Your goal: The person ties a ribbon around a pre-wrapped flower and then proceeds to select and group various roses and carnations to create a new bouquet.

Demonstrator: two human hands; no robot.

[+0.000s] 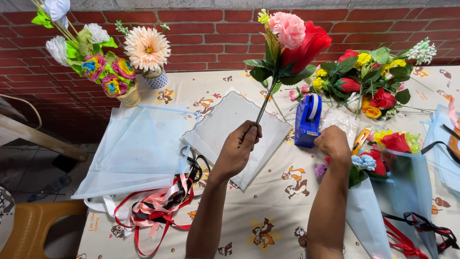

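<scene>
Three artificial flowers [292, 41] – a pink carnation-like bloom, a big red one and a small yellow-green sprig – are bunched on thin stems, held upright above the desk [268, 225] by the left hand [239, 148], whose fingers are curled tight around the lower stems. The bunch looks light and top-heavy; the stems seem wiry and springy, the petals soft and easily crushed, so the stems well below the leaves are the sensible place to grip. The right hand [333, 144] rests against the one blue tape dispenser [307, 120], its fingers curled at the dispenser's near end; whether it pinches tape I cannot tell. Just under the left hand lies one white lace-edged wrapping sheet [225, 120], thin and likely slippery, beside a stack of pale blue sheets [139, 148] I cannot count. A tangle of red, pink and black ribbons [158, 206] lies near the left forearm. Two wrapped bouquets [383, 192] sit at the right, a loose heap of flowers [369, 81] lies behind the dispenser, and two small pots of flowers [129, 96] stand against the brick wall [206, 43].
</scene>
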